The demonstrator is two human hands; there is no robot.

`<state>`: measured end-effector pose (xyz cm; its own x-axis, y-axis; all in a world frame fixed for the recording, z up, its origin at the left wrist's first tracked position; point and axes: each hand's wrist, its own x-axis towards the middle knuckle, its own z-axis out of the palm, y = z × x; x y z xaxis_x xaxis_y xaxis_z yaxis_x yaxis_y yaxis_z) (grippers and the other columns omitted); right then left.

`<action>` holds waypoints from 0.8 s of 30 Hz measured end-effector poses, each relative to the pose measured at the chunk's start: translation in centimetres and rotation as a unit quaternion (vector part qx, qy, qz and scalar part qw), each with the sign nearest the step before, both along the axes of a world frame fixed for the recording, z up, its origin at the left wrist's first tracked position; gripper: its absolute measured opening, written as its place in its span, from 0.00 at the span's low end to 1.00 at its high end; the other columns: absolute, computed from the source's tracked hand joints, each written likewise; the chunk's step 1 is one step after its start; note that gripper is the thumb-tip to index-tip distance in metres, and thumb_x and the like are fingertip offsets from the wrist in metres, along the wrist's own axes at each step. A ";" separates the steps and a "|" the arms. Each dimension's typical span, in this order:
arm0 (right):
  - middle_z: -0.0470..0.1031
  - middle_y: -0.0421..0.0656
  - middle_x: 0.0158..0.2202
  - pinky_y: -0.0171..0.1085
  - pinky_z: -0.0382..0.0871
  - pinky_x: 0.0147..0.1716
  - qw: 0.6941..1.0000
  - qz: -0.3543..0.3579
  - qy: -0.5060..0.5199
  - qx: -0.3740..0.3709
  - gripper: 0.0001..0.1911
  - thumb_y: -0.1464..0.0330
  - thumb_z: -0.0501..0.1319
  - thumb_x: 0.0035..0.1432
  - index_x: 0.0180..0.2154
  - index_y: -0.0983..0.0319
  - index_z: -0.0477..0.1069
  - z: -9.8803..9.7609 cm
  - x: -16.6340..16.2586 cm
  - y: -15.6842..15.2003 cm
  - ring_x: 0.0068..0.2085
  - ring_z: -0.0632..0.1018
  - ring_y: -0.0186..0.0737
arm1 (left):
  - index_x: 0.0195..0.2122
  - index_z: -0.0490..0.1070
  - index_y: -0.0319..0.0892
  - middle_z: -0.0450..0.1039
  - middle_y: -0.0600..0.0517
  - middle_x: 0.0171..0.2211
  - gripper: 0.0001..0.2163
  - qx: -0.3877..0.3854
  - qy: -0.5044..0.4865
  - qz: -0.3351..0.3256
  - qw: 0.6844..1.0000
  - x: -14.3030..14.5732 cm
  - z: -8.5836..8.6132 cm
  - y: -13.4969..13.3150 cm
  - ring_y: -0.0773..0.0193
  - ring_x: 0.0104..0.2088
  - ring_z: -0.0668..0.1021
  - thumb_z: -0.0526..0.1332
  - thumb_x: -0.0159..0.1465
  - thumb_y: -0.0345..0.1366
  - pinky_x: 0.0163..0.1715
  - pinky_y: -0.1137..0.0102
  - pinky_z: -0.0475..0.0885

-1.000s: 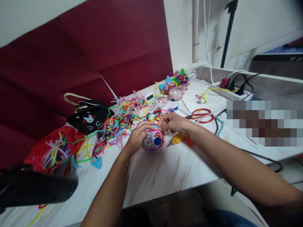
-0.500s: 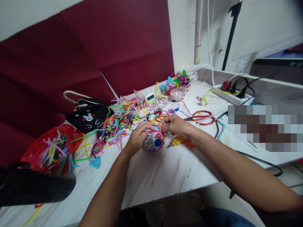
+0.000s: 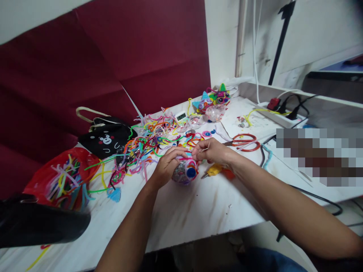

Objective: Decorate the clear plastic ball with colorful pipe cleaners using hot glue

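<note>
My left hand point(image 3: 166, 164) is wrapped round a clear glitter-filled ball point(image 3: 184, 172) that carries a blue, white and pink pipe-cleaner eye on its front. My right hand point(image 3: 211, 150) is closed in a pinch at the ball's top, on a pink pipe cleaner point(image 3: 189, 160) that lies across it. Both hands are just above the white table point(image 3: 198, 204). A heap of loose coloured pipe cleaners point(image 3: 147, 145) lies right behind the hands.
Red-handled scissors point(image 3: 242, 140) and a yellow-handled tool point(image 3: 214, 170) lie right of the hands. A finished pipe-cleaner figure point(image 3: 212, 99), a small clock point(image 3: 180, 116), a black bear bag point(image 3: 106, 139), a red bag of pipe cleaners point(image 3: 61, 179), and a power strip point(image 3: 283, 115) are around.
The hands stay on the ball with only small finger movements. The view has drifted slightly, so everything sits a little further right and lower.
</note>
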<state>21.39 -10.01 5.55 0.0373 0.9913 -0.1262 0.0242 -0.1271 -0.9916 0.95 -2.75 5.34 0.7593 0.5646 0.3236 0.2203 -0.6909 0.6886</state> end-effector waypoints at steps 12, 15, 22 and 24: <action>0.72 0.34 0.18 0.27 0.60 0.20 1.000 -0.011 -0.001 0.016 0.04 0.76 0.65 0.42 0.24 0.64 0.74 0.0 -0.4 0.0 0.20 0.67 0.27 | 0.41 0.73 0.43 0.75 0.46 0.52 0.11 -0.025 -0.009 0.003 1.000 -0.2 -0.4 0.2 0.52 0.57 0.73 0.54 0.61 0.33 0.60 0.57 0.64; 0.72 0.35 0.18 0.27 0.59 0.19 1.000 -0.009 0.005 0.017 0.04 0.76 0.66 0.42 0.25 0.64 0.73 0.1 -0.4 -0.2 0.21 0.68 0.27 | 0.42 0.70 0.43 0.73 0.45 0.54 0.09 -0.056 -0.025 0.013 0.998 -0.3 -0.5 0.2 0.53 0.58 0.72 0.55 0.61 0.34 0.61 0.57 0.63; 0.73 0.36 0.18 0.26 0.57 0.18 1.000 -0.006 0.011 -0.001 0.06 0.78 0.64 0.43 0.27 0.64 0.75 0.4 -0.2 -0.5 0.21 0.70 0.29 | 0.39 0.71 0.43 0.73 0.44 0.56 0.06 -0.050 -0.028 0.016 0.998 -0.3 -0.4 0.2 0.51 0.60 0.71 0.57 0.63 0.35 0.62 0.57 0.61; 0.73 0.36 0.18 0.26 0.56 0.17 1.000 -0.005 0.013 -0.004 0.06 0.78 0.64 0.44 0.27 0.64 0.75 0.4 -0.2 -0.5 0.20 0.70 0.29 | 0.38 0.71 0.43 0.74 0.43 0.55 0.06 -0.050 -0.027 0.022 0.998 -0.3 -0.3 0.1 0.51 0.59 0.72 0.57 0.63 0.35 0.61 0.56 0.62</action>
